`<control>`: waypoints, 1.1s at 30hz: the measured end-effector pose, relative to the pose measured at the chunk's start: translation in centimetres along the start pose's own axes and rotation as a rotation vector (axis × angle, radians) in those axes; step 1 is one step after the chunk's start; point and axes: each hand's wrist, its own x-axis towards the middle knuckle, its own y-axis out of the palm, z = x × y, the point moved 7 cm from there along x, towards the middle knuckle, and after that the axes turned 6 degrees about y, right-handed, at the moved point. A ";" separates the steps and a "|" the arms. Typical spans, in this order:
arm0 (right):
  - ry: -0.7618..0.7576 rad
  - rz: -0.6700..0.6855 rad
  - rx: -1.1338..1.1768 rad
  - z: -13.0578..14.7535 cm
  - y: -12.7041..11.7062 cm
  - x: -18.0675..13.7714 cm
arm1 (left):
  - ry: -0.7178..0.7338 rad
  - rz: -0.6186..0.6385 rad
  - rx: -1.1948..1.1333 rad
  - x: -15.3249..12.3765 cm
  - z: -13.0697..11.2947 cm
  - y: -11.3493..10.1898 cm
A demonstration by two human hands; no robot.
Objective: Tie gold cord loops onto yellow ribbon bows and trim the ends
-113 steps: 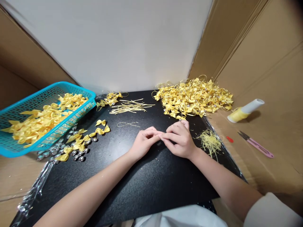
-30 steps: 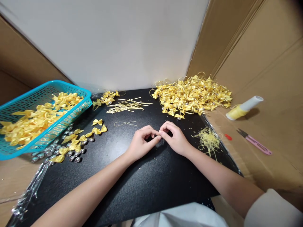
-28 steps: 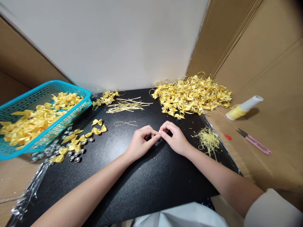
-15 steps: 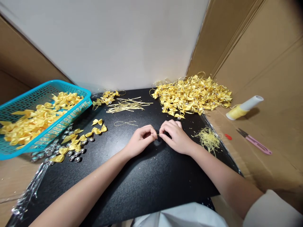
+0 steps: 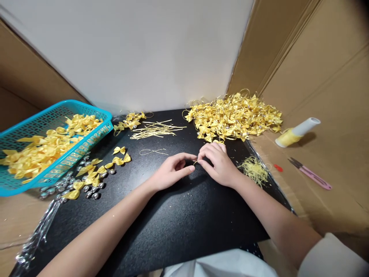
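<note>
A short piece of thin yellow cord (image 5: 195, 162) shows between my two hands, over the middle of the black tabletop. My right hand (image 5: 216, 163) pinches it between thumb and forefinger. Thumb and forefinger of my left hand (image 5: 175, 169) are spread apart, the forefinger tip close to the right fingertips. Its other fingers curl underneath, partly hidden. Beyond my left hand lies a single looped cord (image 5: 153, 151). Farther back is a loose bundle of cut yellow cords (image 5: 157, 130).
Finished yellow bows (image 5: 233, 115) are heaped at back right. A turquoise basket (image 5: 106, 124) of bows stands left, with small silver bells (image 5: 93, 190) beside it. Cord scraps (image 5: 254, 171), pink-handled snips (image 5: 314, 177), a red piece (image 5: 278, 167) and a cord spool (image 5: 298, 131) lie right.
The left thumb and forefinger, earlier pinched together on the cord, have spread apart. My right hand keeps its pinch, shifted slightly right. The cord end now bends at the right fingertips.
</note>
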 end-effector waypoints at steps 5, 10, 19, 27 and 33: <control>0.007 -0.024 -0.033 -0.3 0.0 0.0 | -0.014 -0.070 -0.283 0.2 0.5 0.7; -0.021 0.029 -0.085 0.1 0.7 0.0 | -0.176 -0.342 -0.749 0.0 2.5 0.2; -0.122 -0.056 -0.145 1.3 0.1 -0.4 | -0.238 -0.481 -0.604 -0.7 3.6 -0.2; -0.164 -0.063 -0.180 1.7 0.3 -0.5 | -0.191 -0.333 -0.369 -0.7 2.3 0.3; -0.150 -0.036 -0.168 1.4 0.6 -0.4 | -0.099 -0.162 -0.260 -0.4 1.2 0.9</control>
